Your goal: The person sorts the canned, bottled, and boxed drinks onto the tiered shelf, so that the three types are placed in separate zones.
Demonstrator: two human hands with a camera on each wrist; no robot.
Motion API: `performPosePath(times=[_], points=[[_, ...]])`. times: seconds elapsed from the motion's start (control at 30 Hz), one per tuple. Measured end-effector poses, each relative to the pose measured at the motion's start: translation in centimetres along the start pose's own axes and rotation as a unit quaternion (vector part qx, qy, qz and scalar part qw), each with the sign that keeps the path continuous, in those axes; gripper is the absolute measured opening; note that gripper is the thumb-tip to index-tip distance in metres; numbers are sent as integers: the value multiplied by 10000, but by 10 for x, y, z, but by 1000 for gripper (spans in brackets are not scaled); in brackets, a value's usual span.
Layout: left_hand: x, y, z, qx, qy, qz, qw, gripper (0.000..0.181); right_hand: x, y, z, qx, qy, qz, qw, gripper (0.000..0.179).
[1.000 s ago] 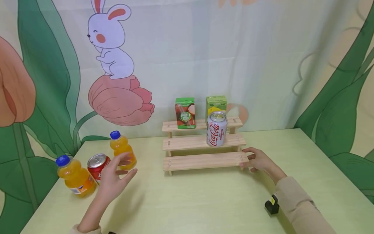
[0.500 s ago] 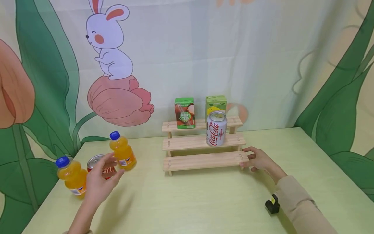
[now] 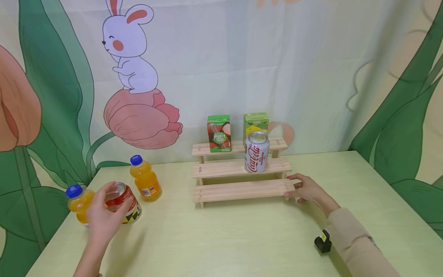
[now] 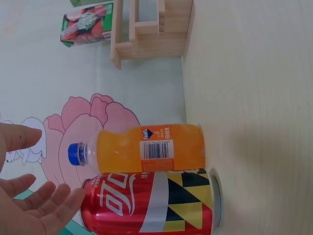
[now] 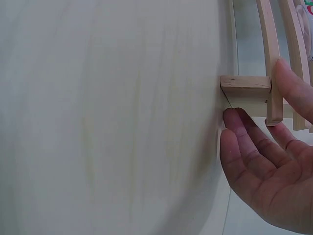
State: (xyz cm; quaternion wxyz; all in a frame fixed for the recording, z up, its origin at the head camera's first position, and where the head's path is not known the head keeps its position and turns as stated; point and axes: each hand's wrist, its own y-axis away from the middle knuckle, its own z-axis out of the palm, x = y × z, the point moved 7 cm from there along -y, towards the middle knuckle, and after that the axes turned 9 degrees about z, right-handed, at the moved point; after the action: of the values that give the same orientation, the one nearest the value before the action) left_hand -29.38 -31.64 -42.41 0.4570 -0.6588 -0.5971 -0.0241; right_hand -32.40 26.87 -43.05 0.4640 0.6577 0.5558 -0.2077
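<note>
My left hand (image 3: 102, 217) is at the red Coca-Cola can (image 3: 135, 209) on the left of the table. The left wrist view shows its fingers spread, fingertips right at the top end of the can (image 4: 146, 203). An orange Fanta bottle (image 3: 148, 181) with a blue cap stands just behind the can. A second orange bottle (image 3: 81, 206) is partly hidden by my left hand. With thumb and a finger, my right hand (image 3: 308, 192) pinches the right end of the lowest step on a three-step wooden shelf (image 3: 238, 191). Its other fingers (image 5: 234, 161) lie beside the shelf's leg.
A white Coca-Cola can (image 3: 257, 156) stands on the middle step, right side. The top step bears a red-and-green juice carton (image 3: 219, 134) and a green-and-yellow carton (image 3: 255, 121). A small black object (image 3: 323, 241) is beside my right sleeve. A printed curtain (image 3: 311, 77) hangs behind.
My left hand has moved left, from in front of the rear orange bottle to the red can, now covering part of the front bottle. My right hand stays at the shelf end.
</note>
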Motion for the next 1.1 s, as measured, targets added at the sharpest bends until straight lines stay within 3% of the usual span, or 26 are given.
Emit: performPosePath(times=[0.1, 0.2, 0.27, 0.47, 0.57, 0.63, 0.73, 0.9, 0.97, 1.03, 1.1], points=[[-13, 1, 0, 123, -266, -111, 9995, 72, 1, 0, 0, 19, 21, 18, 10000, 74], [-8, 2, -6, 117, -435, -267, 9986, 72, 1, -1, 0, 68, 14, 83, 9999, 73], [8, 3, -12, 26, -445, -432, 9981, 71, 1, 0, 0, 57, 45, 67, 10000, 73], [84, 5, -39, -240, -90, -843, 9961, 69, 0, 1, 0, 35, 44, 50, 10000, 72], [97, 5, -44, -382, -74, -1038, 9938, 69, 0, 2, 0, 16, 21, 30, 10000, 72], [94, 5, -44, -465, -64, -1188, 9918, 71, 0, 2, 0, 18, 7, 28, 10000, 72], [76, 5, -38, -546, -25, -1285, 9902, 78, 0, 2, 0, 15, 4, -5, 10000, 72], [18, 3, -16, -525, -177, -1109, 9923, 93, 0, 2, 0, 7, 21, -18, 10000, 72], [2, 1, -10, -524, -235, -1051, 9928, 96, 0, 2, 0, 9, 21, -12, 10000, 72], [4, 1, -9, -569, -189, -1065, 9925, 96, 0, 2, 0, 16, 7, -12, 10000, 72], [20, 1, -12, -681, -89, -1154, 9909, 94, 0, 2, 0, 15, -37, -26, 10000, 72]])
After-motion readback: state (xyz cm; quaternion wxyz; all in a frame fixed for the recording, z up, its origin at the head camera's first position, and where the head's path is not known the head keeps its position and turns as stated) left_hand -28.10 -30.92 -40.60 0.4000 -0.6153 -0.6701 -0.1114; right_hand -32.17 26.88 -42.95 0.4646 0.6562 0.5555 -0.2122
